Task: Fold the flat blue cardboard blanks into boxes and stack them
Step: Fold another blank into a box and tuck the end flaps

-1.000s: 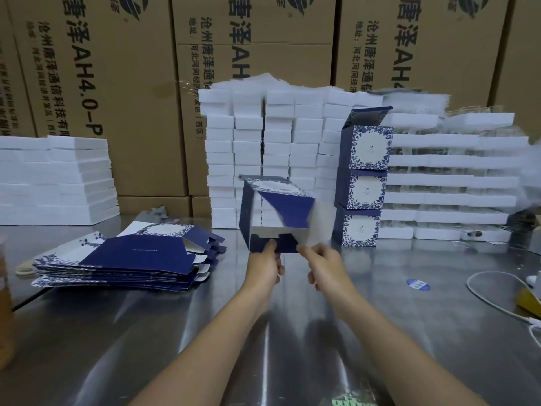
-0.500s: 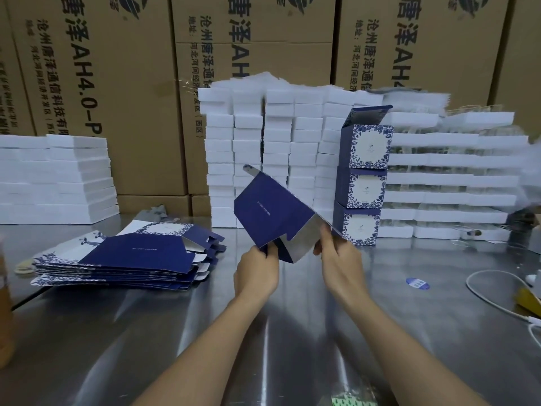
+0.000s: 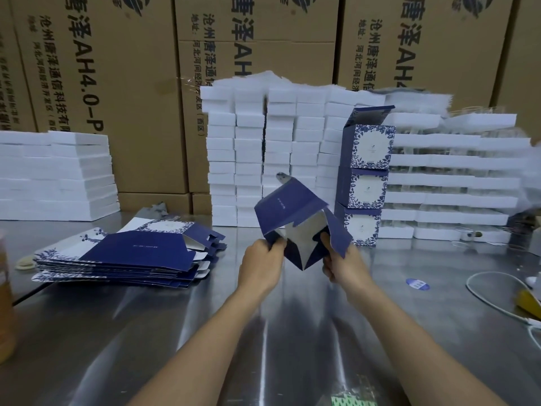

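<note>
Stacked brown cartons (image 3: 117, 83) and columns of white foam trays (image 3: 263, 142) line the far side of a steel bench (image 3: 292, 332). At centre, a person holds a half-folded blue box (image 3: 289, 209) tilted above the bench, its open end and pale inside facing the camera. Left hand (image 3: 260, 265) pinches the box's lower left flap with curled fingers; right hand (image 3: 345, 265) grips the loose right-hand flap, thumb on the inner face. Flat blue blanks (image 3: 131, 253) lie piled at left. Three finished boxes (image 3: 366, 189) stand stacked just beyond at right, the top one's lid raised. A white cable (image 3: 491, 300) and blue sticker (image 3: 417, 284) lie at right.
</note>
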The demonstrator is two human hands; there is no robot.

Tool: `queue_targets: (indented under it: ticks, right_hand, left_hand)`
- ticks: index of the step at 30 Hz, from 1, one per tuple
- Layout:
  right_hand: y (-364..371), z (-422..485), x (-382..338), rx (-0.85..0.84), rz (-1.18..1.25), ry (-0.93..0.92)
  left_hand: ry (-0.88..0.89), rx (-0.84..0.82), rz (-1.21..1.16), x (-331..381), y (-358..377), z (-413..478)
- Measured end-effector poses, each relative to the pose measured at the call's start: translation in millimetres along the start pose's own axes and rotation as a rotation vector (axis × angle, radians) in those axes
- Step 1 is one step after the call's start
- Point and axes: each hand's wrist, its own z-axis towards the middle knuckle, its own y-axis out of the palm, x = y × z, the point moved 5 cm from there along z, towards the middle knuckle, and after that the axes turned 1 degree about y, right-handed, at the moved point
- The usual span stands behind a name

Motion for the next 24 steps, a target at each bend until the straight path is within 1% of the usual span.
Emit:
queue_targets:
  ticks: [2,4,7,9,12,15,18,20,22,24]
  right_hand:
    - [3.0,-2.0,-1.6,0.035,0.059,-0.027]
    - [5.5,-3.4,-1.8,0.085,0.152,0.015]
    - [8.6,-4.9,-1.2,0.116,0.225,0.08]
    - [11.0,-6.0,-0.4,0.111,0.243,0.107]
    - [14.3,-7.1,-0.7,0.077,0.235,0.111]
    - [16.5,-7.9,-1.7,0.063,0.242,0.104]
    - [20.4,-10.7,-2.5,0.025,0.225,0.092]
    - [24.6,-13.4,-3.2,-0.05,0.203,0.082]
    - [30.9,-17.4,-3.1,-0.137,0.202,0.089]
    - [34.4,-19.8,-3.2,-0.156,0.224,0.105]
  left_hand:
    - [0.049,0.003,-0.046,6.1,-1.0,-3.1]
    - [0.071,-0.038,-0.048,10.2,3.1,-7.7]
    - [-0.002,-0.222,-0.008,8.0,20.6,-16.6]
    - [-0.064,-0.303,-0.11,7.2,30.5,-21.8]
    - [-0.118,-0.287,-0.281,11.8,31.1,-24.1]
    - [-0.166,-0.265,-0.372,13.1,30.0,-26.1]
    - [-0.219,-0.206,-0.413,10.6,29.9,-26.5]
    - [-0.236,-0.159,-0.432,10.0,27.8,-25.4]
    - [-0.235,-0.148,-0.435,11.3,24.1,-23.6]
    - [-0.232,-0.157,-0.432,13.1,21.4,-22.9]
